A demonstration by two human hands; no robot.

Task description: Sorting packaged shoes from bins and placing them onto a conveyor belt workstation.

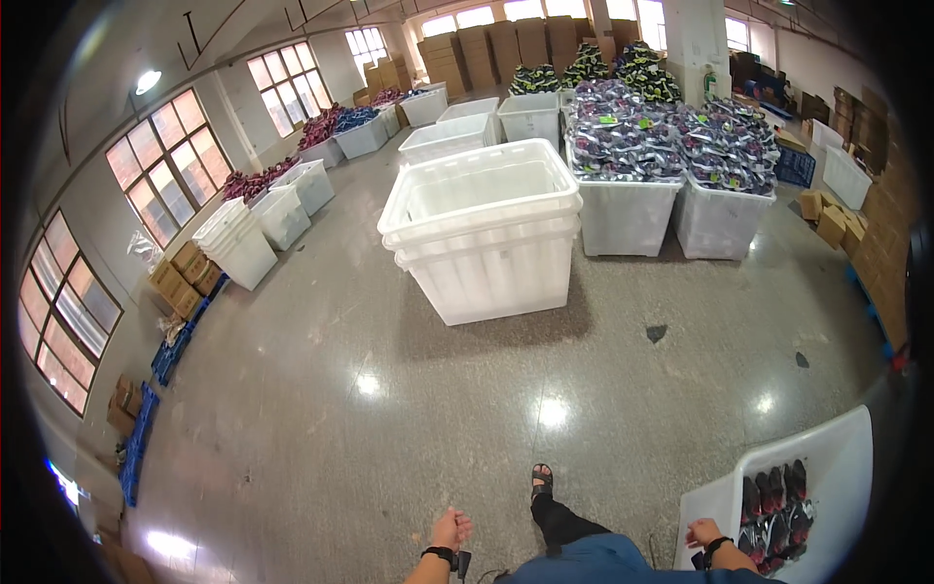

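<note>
My left hand [450, 529] hangs low over the bare floor, its fingers loosely bent and apart, with nothing seen in it. My right hand [702, 532] is beside the left side of a white plastic bin [837, 438] at the lower right. Its fingers are curled in, and whether they touch the bin's rim or hold anything cannot be made out. Inside that bin lie several dark, red-marked packages [773, 511] in shiny clear wrapping, set in rows. Both wrists wear dark bands.
A stack of white bins [482, 234] stands on the floor ahead. Behind it to the right, two bins [630, 219] are heaped with wrapped goods. More bins [238, 243], cartons [175, 287] and blue pallets [139, 443] line the left wall. My sandalled foot [542, 479] is forward.
</note>
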